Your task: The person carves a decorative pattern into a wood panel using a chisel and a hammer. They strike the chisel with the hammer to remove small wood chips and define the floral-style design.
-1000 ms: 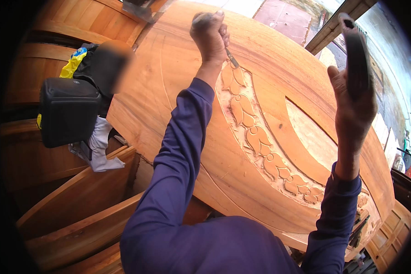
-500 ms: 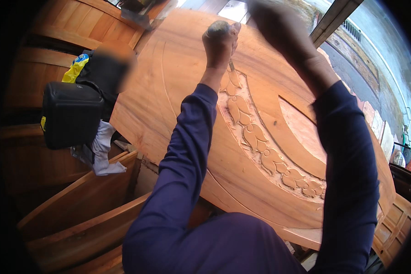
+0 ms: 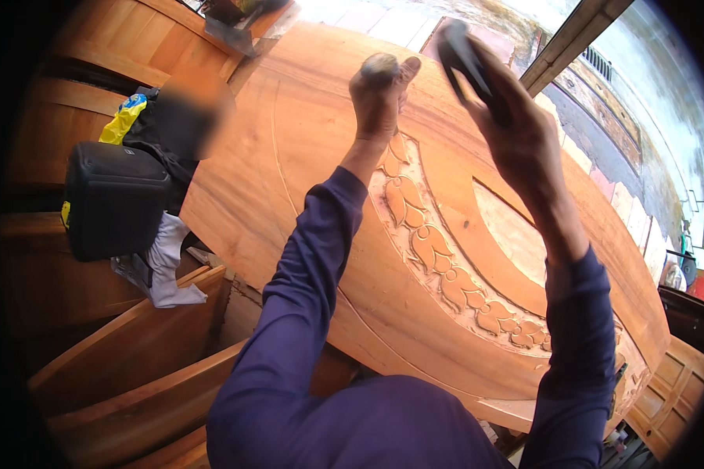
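Note:
My left hand (image 3: 377,102) is closed round an upright carving chisel, its rounded butt (image 3: 379,66) showing above the fist. Most of the chisel is covered by the hand. Below it lies a large wooden panel (image 3: 336,250) with a curved band of carved leaves and flowers (image 3: 434,248); the fist is over the band's upper end. To the right, my right hand (image 3: 524,137) is raised above the panel, gripping a dark elongated tool (image 3: 471,66). Motion blurs that tool, so its exact kind cannot be made out.
Left of the panel are a black case (image 3: 117,202), a yellow bag (image 3: 123,121) and a grey cloth (image 3: 168,266). Curved wooden boards (image 3: 133,328) stand at lower left. A wooden post (image 3: 571,47) rises at upper right. A panelled wooden piece (image 3: 673,383) lies at lower right.
My right hand has swung down and slightly right, bringing the dark tool into clearer sight. My left hand keeps its grip at nearly the same spot, with its thumb now raised.

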The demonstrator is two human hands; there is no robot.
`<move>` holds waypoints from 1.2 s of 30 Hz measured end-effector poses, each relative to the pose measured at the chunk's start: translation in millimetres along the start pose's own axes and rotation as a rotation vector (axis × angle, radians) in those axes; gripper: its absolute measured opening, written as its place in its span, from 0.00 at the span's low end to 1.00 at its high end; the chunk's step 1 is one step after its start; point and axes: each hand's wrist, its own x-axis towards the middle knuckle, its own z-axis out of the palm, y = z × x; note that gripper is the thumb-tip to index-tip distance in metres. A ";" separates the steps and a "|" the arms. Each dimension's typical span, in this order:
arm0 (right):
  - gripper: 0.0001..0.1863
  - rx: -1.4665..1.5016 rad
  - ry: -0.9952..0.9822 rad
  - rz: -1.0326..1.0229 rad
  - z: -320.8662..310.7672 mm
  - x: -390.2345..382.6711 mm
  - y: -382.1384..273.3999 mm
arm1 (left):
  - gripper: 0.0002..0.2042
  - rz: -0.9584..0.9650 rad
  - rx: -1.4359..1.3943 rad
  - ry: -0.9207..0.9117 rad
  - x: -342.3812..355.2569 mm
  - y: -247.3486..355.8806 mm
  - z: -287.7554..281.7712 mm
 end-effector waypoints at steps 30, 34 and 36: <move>0.27 -0.251 0.210 -0.041 -102.3 -14.2 -15.7 | 0.21 -0.142 -0.105 -0.271 29.6 1.5 -24.8; 0.26 -0.155 0.206 -0.017 -83.4 1.8 -7.9 | 0.21 -0.135 -0.098 -0.304 23.8 3.8 -36.5; 0.27 -0.184 0.118 -0.041 -64.6 20.2 -9.0 | 0.20 -0.128 -0.095 -0.323 20.4 6.6 -33.5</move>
